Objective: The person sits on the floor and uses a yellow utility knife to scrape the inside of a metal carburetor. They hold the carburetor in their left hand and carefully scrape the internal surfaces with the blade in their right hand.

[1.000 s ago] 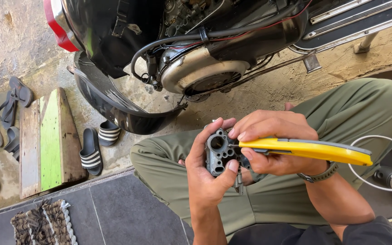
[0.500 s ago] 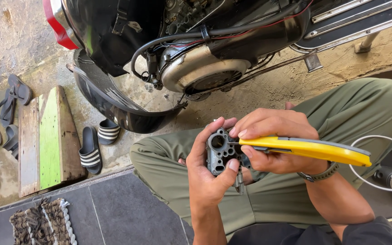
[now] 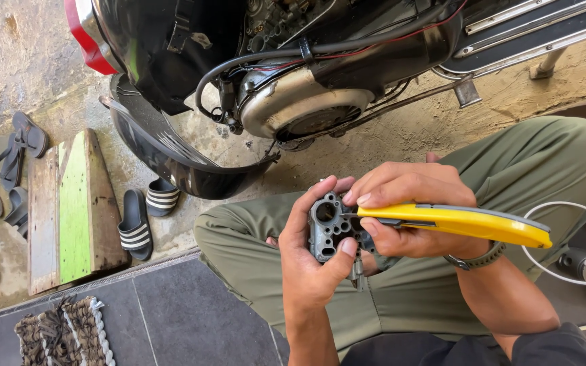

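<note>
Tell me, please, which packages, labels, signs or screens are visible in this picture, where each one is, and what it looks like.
None show: no package, label, sign or screen. The left hand holds a grey metal part, the right hand a yellow utility knife, beside a black scooter.

Landmark: green-painted wooden plank (image 3: 76, 207), lying flat on the concrete ground (image 3: 22, 61).

- Left of plank: cluster of dark sandals (image 3: 1, 176), loosely scattered.
- Just right of plank: pair of black slides with white stripes (image 3: 145, 217), one beside the other.
- Below plank: dark tiled floor (image 3: 191, 318); woven rag mat (image 3: 62, 333) on it, near the plank's lower end.
- Up and right of plank: black scooter (image 3: 171, 61), red tail light (image 3: 84, 34), exposed round metal engine cover (image 3: 306, 108), black hoses above it.
- Far right of plank: white cable (image 3: 578, 210), looped.
</note>
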